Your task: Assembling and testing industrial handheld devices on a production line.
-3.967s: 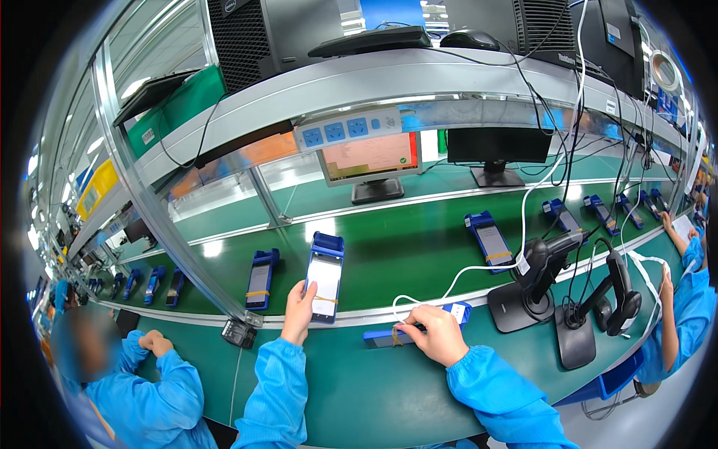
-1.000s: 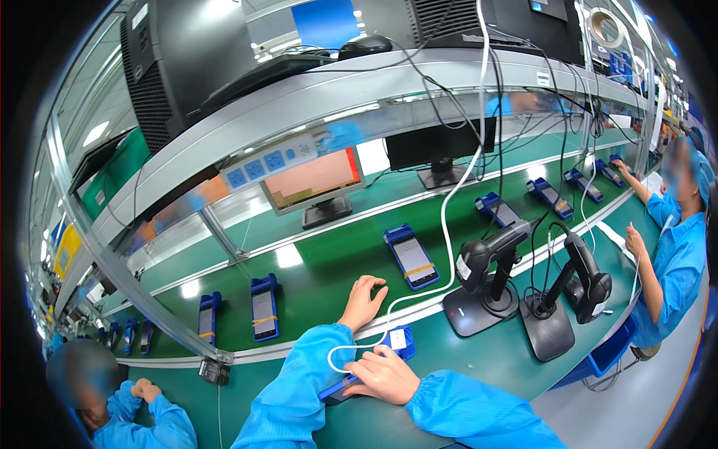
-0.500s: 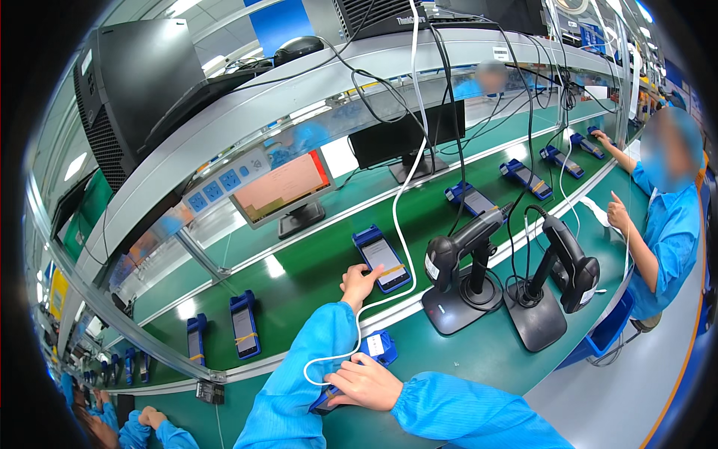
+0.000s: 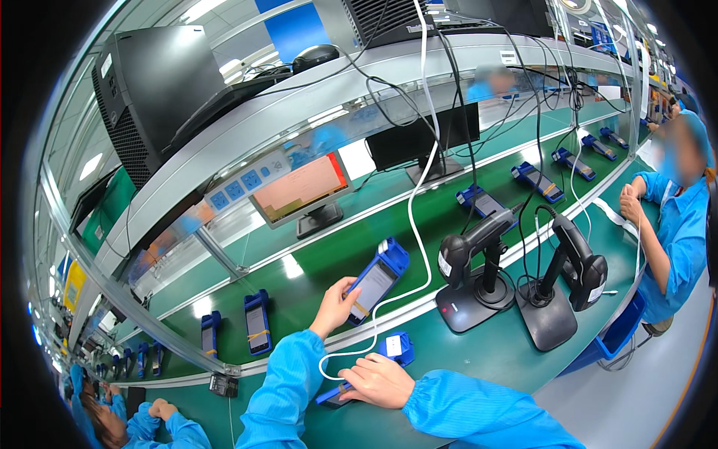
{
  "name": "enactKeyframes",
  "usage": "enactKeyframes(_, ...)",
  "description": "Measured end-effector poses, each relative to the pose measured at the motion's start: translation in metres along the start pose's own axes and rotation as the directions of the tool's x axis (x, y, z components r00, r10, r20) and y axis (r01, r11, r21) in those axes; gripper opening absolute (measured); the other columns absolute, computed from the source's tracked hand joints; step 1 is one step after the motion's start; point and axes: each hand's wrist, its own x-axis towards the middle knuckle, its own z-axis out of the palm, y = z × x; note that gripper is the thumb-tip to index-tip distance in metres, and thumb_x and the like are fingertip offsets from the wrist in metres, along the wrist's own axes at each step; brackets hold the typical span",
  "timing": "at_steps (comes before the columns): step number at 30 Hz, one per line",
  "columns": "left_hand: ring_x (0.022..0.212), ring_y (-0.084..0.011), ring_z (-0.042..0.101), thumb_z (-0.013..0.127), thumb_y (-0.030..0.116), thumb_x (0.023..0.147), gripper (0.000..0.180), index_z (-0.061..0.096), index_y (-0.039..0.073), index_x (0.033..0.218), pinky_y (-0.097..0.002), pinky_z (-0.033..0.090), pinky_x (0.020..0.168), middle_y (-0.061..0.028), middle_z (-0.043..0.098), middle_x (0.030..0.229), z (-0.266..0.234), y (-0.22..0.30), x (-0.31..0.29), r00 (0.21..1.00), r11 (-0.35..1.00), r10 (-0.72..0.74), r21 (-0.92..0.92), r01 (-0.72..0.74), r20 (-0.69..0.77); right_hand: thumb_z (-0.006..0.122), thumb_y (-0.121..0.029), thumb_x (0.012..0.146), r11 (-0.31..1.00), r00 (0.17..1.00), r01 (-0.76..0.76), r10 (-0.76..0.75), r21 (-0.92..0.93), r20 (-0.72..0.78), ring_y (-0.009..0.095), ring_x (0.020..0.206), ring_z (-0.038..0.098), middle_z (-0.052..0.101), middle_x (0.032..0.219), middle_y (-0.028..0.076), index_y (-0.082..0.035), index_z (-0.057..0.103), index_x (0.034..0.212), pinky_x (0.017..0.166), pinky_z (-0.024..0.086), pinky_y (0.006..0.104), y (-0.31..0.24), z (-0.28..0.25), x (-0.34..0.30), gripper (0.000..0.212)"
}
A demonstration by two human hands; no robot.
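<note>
My left hand [image 4: 334, 305] grips the lower left edge of a blue handheld terminal [image 4: 376, 286] with a lit screen and a yellow band, held tilted over the green conveyor [image 4: 288, 295]. Closer to me, my right hand [image 4: 379, 380] is closed over a second blue handheld terminal [image 4: 333, 394] on the green bench, its fingers covering much of it. A white cable [image 4: 413, 224] hangs from above and loops down to that terminal's end by my right fingers; whether it is plugged in is hidden. Beside this hand lies a blue piece with a white label [image 4: 396, 347].
Two black scanners on stands, a near one [image 4: 479, 280] and a farther-right one [image 4: 557, 284], occupy the bench at right. More terminals [image 4: 256, 322] lie along the conveyor. A monitor [image 4: 303, 191] stands behind; cables dangle overhead. A co-worker [image 4: 669, 217] sits at right, above a blue bin [image 4: 617, 329].
My left hand has picked the terminal up off the conveyor and turned it, its top now leaning right. My right hand stays on the other terminal. The co-worker's hands have come together.
</note>
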Motion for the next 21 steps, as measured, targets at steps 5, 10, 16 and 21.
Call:
enactKeyframes(5, 0.074, -0.0289, 0.071, 0.07, 0.021, 0.104, 0.031, 0.07, 0.003, 0.128, -0.0383, 0.055, 0.07, -0.0191, 0.077, 0.098, -0.026, 0.044, -0.07, 0.993, 0.969, 0.114, 0.218, -0.117, 0.024, 0.081, -0.043, 0.091, 0.998, 0.998, -0.06, 0.06, -0.008, 0.007, 0.02, 0.082, 0.068, 0.065, 0.079, 0.002, -0.008, 0.064, 0.104, 0.077, 0.051, 0.0356, -0.019, -0.008, 0.001, 0.041)
enactKeyframes(10, 0.083, -0.0327, 0.076, 0.072, 0.019, 0.103, 0.031, 0.07, 0.003, 0.13, -0.0427, 0.059, 0.077, -0.0206, 0.077, 0.103, -0.035, 0.061, -0.12, 0.994, 0.964, 0.059, 0.253, -0.081, 0.094, 0.08, -0.042, 0.092, 0.998, 0.998, -0.057, 0.058, -0.033, 0.037, 0.02, 0.079, 0.068, 0.064, 0.076, 0.002, -0.009, 0.063, 0.1, 0.074, 0.051, 0.0359, -0.029, -0.006, -0.004, 0.038)
enactKeyframes(16, 0.085, -0.0289, 0.076, 0.07, 0.012, 0.104, 0.032, 0.067, -0.001, 0.133, -0.039, 0.06, 0.08, -0.0201, 0.076, 0.116, -0.034, 0.061, -0.147, 0.99, 0.968, 0.005, 0.249, -0.04, 0.14, 0.08, -0.044, 0.094, 0.999, 0.998, -0.004, 0.007, -0.051, 0.07, 0.019, 0.075, 0.068, 0.063, 0.071, 0.002, -0.01, 0.062, 0.093, 0.069, 0.05, 0.0363, -0.034, -0.006, -0.005, 0.038)
enactKeyframes(21, 0.096, -0.0279, 0.075, 0.073, 0.014, 0.103, 0.036, 0.068, 0.002, 0.136, -0.0388, 0.06, 0.085, -0.0191, 0.076, 0.12, -0.035, 0.07, -0.152, 0.976, 0.978, -0.09, 0.202, 0.049, 0.198, 0.081, -0.042, 0.093, 0.999, 1.0, -0.013, 0.013, -0.034, -0.019, 0.019, 0.072, 0.067, 0.063, 0.072, 0.002, -0.01, 0.063, 0.085, 0.065, 0.053, 0.0361, -0.038, -0.016, 0.001, 0.037)
